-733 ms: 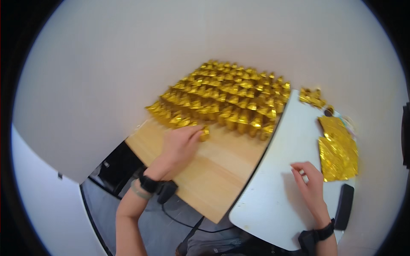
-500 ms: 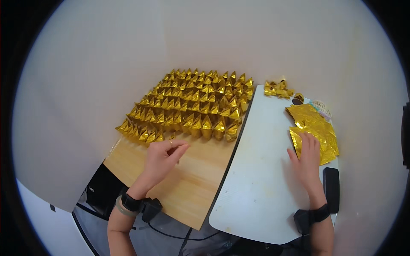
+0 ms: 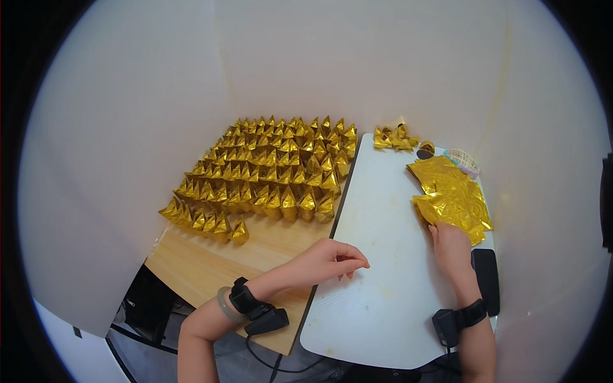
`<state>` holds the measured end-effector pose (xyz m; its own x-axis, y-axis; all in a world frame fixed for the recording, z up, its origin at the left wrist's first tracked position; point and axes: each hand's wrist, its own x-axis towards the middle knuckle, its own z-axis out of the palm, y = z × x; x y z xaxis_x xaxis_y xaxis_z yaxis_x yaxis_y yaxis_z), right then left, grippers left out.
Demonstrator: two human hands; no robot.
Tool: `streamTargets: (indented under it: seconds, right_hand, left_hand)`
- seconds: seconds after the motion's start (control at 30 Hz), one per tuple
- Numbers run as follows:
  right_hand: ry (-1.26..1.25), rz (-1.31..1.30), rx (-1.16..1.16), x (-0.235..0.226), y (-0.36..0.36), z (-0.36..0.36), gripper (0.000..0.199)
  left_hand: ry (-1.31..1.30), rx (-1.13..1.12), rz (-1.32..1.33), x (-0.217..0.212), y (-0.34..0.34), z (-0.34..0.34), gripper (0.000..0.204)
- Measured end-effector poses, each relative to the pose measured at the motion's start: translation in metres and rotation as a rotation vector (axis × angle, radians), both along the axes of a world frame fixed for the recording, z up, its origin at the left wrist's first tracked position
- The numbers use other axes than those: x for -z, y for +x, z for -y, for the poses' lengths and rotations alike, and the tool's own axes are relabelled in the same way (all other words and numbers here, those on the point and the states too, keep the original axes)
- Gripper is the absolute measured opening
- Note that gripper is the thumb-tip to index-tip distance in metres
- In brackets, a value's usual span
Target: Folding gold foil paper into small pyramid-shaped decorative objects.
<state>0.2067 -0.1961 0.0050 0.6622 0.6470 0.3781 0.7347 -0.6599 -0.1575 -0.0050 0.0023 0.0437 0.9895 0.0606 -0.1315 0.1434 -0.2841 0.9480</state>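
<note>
My right hand (image 3: 454,249) pinches the near left corner of a gold foil sheet (image 3: 447,207), the top one of a loose stack on the white table. My left hand (image 3: 335,260) hovers at the white table's left edge, with thumb and fingers pressed together and nothing visible in them. To its left, folded gold foil ingots (image 3: 274,172) with pointed ends stand in several close rows on the wooden table. One ingot (image 3: 239,232) stands at the right end of the nearest, shorter row.
More gold foil pieces (image 3: 394,137) lie at the far end of the white table (image 3: 377,217), near a small dark-faced round object (image 3: 426,150) and a pale netted object (image 3: 462,161). A black oblong case (image 3: 486,281) lies along the right edge. Pale walls enclose the far side and both flanks.
My left hand has moved right, away from the ingot rows, leaving the ingot at the front row's end in plain sight. My right hand has closed on the foil sheet's corner.
</note>
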Motion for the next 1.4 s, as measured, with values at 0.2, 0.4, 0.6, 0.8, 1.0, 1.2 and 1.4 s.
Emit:
streamTargets:
  seconds: [0.2, 0.4, 0.6, 0.8, 1.0, 1.2, 1.4]
  right_hand:
    - [0.030, 0.007, 0.075, -0.007, -0.004, -0.003, 0.026]
    - [0.024, -0.086, 0.064, -0.010, -0.002, -0.003, 0.026]
    - [0.168, -0.151, 0.059, -0.010, 0.006, 0.005, 0.022]
    - [0.972, -0.833, -0.336, -0.047, -0.021, -0.002, 0.021]
    - [0.885, -1.084, -0.255, -0.029, -0.030, -0.017, 0.019]
    - [0.568, -1.049, -0.158, -0.024, -0.024, -0.012, 0.021]
    - [0.379, -1.045, -0.229, -0.040, -0.025, -0.006, 0.024]
  left_hand:
    - [-0.119, 0.085, -0.050, 0.030, 0.010, -0.008, 0.023]
    - [-0.255, 0.036, 0.005, 0.039, 0.008, -0.014, 0.022]
    - [-0.295, 0.042, -0.021, 0.038, 0.012, -0.016, 0.020]
    - [-0.058, -0.098, 0.270, 0.032, 0.004, -0.005, 0.029]
    - [0.409, -0.232, 0.840, 0.022, -0.005, -0.005, 0.039]
    - [0.770, -0.115, 0.807, 0.026, 0.000, -0.007, 0.040]
    - [0.608, 0.179, 0.509, 0.047, 0.000, -0.006, 0.041]
